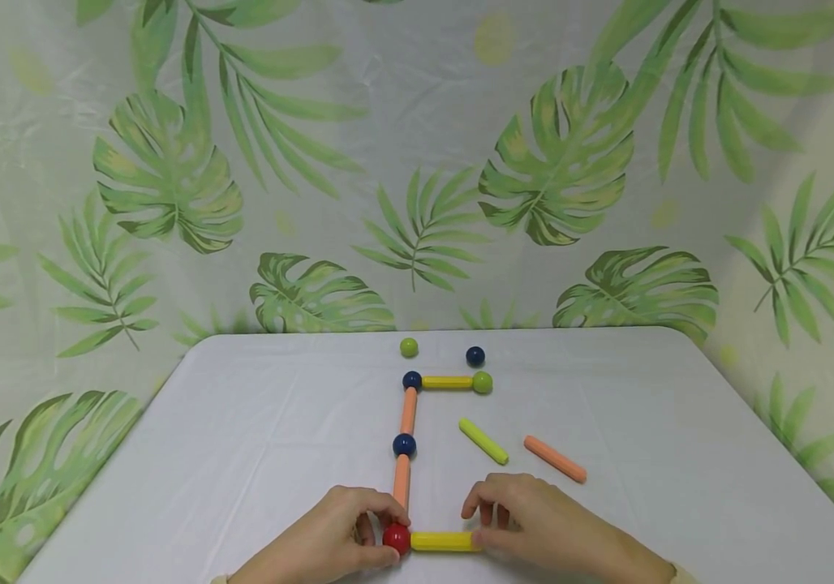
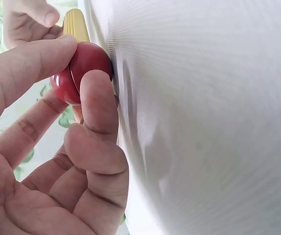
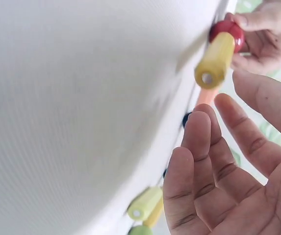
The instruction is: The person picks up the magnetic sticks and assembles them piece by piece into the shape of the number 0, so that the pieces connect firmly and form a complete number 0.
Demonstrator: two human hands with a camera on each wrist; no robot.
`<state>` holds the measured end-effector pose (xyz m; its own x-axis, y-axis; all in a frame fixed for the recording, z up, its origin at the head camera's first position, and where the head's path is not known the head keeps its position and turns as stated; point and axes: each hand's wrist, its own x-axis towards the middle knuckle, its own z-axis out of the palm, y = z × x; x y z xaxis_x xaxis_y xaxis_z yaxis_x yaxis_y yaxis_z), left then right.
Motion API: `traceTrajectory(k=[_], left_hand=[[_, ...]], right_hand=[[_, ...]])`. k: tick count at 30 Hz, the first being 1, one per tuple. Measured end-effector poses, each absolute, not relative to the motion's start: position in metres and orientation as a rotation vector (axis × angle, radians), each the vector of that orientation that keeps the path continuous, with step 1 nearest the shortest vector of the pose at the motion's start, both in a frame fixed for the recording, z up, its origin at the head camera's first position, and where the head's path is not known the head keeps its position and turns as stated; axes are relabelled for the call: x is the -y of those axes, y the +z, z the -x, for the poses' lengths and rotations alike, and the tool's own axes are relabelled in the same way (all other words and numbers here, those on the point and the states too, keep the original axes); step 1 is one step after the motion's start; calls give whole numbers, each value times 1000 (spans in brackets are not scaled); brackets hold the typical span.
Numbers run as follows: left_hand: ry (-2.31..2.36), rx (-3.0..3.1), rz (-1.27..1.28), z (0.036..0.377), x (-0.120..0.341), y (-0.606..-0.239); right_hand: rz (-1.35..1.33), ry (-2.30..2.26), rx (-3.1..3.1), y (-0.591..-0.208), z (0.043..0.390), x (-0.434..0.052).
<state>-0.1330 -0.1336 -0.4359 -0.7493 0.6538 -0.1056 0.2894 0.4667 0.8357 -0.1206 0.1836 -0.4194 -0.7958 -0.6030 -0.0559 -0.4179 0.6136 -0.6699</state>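
Pinching red ball, left hand.

Both forearms run off the head view's bottom edge. The left hand covers part of the red ball. By the right hand, the rods and balls beyond its fingers are blurred, some cut by the lower edge.

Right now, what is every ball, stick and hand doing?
Red ball: pinched by left hand, joined to sticks.
Yellow stick: flat, joined to red ball.
Right hand: open, at the stick's free end.
Lime stick: loose.
Orange stick: loose.
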Motion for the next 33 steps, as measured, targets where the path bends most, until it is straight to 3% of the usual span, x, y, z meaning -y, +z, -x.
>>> traceTrajectory(k=[10, 23, 33], left_hand=[[1196, -2321, -775, 136, 134, -433], [1243, -2277, -763, 135, 135, -439], [1251, -2261, -727, 135, 135, -439]], right_hand=[[820, -970, -2614, -400, 160, -190], [641, -921, -2893, -388, 262, -213], [441, -789, -2935, -396, 317, -209]])
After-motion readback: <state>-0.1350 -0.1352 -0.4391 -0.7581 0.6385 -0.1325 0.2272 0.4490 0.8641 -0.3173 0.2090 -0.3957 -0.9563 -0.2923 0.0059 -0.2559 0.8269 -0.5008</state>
